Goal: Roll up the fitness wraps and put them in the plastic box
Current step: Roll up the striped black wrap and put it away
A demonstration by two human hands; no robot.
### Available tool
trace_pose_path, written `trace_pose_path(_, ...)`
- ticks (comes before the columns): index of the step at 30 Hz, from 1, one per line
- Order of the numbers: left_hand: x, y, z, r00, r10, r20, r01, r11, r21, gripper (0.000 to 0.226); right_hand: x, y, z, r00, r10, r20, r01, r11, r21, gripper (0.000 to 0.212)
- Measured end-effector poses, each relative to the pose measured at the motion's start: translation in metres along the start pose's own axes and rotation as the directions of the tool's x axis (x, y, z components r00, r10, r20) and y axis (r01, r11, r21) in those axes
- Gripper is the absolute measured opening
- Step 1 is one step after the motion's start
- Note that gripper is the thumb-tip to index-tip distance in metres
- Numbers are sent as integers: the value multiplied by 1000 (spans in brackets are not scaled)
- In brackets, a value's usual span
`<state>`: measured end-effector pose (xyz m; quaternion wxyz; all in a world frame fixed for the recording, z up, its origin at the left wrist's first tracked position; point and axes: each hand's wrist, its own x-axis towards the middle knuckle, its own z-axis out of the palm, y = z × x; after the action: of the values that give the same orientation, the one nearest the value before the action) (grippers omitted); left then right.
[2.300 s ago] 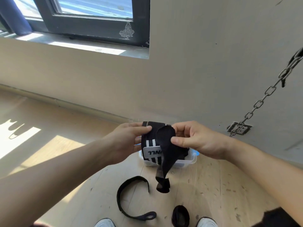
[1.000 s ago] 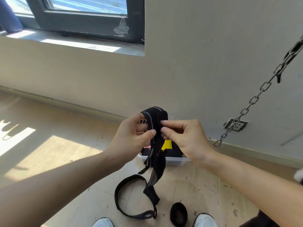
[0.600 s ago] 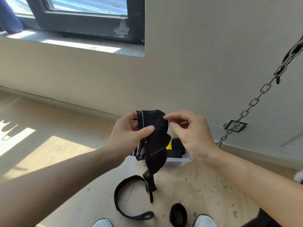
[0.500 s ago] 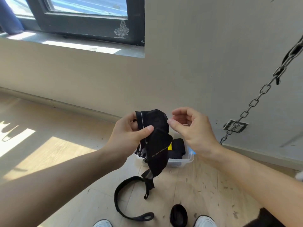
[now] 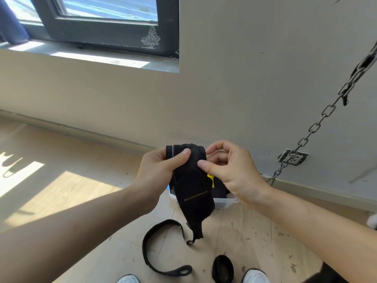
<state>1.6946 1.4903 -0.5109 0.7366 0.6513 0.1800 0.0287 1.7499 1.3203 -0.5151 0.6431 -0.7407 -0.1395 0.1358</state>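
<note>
I hold a black fitness wrap in the air above the floor. Its upper part is rolled and its loose tail hangs down, ending in a small loop. My left hand grips the rolled part, thumb on its front. My right hand is just right of the roll with fingers curled, and its thumb tip touches the fabric. Behind the wrap the clear plastic box stands on the floor by the wall, with black and yellow items inside.
A black strap lies curved on the wooden floor below my hands. A rolled black wrap stands between my white shoes. A metal chain slants down to the wall base at right, near a socket.
The hanging tail has grown shorter as more of the wrap went onto the roll. My right hand came off the fabric and now touches it again with the thumb.
</note>
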Motion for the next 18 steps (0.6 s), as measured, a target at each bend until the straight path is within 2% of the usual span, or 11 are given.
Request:
trace_pose_path(6,1,-1,0,1000,-15,-7,15,1000,17,20,0,1,2,997,65,-45,-64,998,17,21)
trace_pose_path(10,-4,-2,2,991,-10,131,4,999,42,24,1,1,3,974,221,-56,-209,965,159,31)
trace_pose_path(12,-5,-2,3,980,-12,199,-1,998,66,24,1,2,1,969,240,-55,-225,954,196,28)
trace_pose_path(15,-1,0,0,977,-30,211,-29,962,271,26,5,6,-3,972,211,-99,-192,966,174,17)
trace_pose_path(18,4,4,-8,991,39,128,-95,881,464,42,13,5,-12,985,169,-37,-167,985,50,9)
